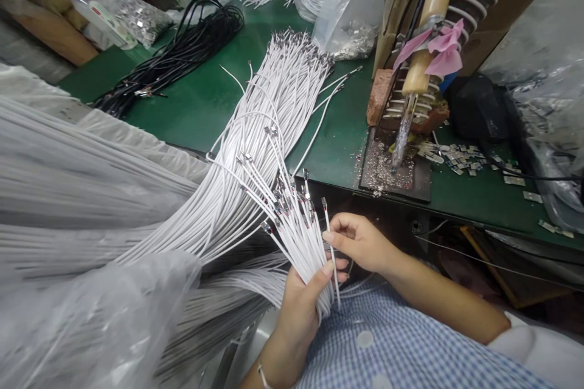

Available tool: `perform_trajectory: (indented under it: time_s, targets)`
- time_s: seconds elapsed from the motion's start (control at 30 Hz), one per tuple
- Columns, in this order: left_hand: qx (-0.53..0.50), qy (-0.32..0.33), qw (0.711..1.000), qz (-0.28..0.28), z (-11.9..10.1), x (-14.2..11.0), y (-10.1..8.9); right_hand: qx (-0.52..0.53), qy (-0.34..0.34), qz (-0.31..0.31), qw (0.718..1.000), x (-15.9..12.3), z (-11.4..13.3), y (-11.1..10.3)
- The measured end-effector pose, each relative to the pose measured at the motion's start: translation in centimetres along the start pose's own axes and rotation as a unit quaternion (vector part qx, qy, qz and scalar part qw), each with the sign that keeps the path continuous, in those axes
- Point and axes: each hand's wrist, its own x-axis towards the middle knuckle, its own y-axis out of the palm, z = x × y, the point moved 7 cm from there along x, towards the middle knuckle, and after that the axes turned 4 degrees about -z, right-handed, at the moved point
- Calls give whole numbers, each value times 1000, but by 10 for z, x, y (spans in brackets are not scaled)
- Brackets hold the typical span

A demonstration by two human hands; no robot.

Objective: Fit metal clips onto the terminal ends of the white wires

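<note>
The main thing here is the bunch of white wires (298,237), held up in front of the checked blue clothing (387,328) with the left grip (298,298) wrapped around it. The right grip (360,243) has thumb and finger pinched on a single white wire (326,219) at the bunch's right edge. I'd keep the left one snug but not crushing so the rest don't slide, and handle the lone wire below its metal end (324,201), since that bit could probably bend. The ends sit uneven, so I'd level them too.

As for the surroundings, the green counter (196,103) carries a long pile of white wires (274,91) right behind the bunch, with stray strands (314,134) sticking out, so snagging seems the likeliest nuisance imo. Black cables (182,42) lie well apart, over left. On the right there's a soldering iron (416,70), tip down over a dark plate (422,185); can't tell if it's hot, so I'd mind that arm. Little metal tabs (465,161) are scattered just beside the plate.
</note>
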Motion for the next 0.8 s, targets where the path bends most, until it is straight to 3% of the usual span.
perform_trajectory:
  time_s: [0.43,0.6,0.8]
  targets:
    - [-10,-3,1000,-11,0,-1,3,26,23,4,999,-6,-1,0]
    - [-9,32,999,-31,-1,-1,0,27,28,7,999,-6,-3,0]
    - [11,36,999,-14,3,2,-3,-24,-12,6,1000,-3,4,2]
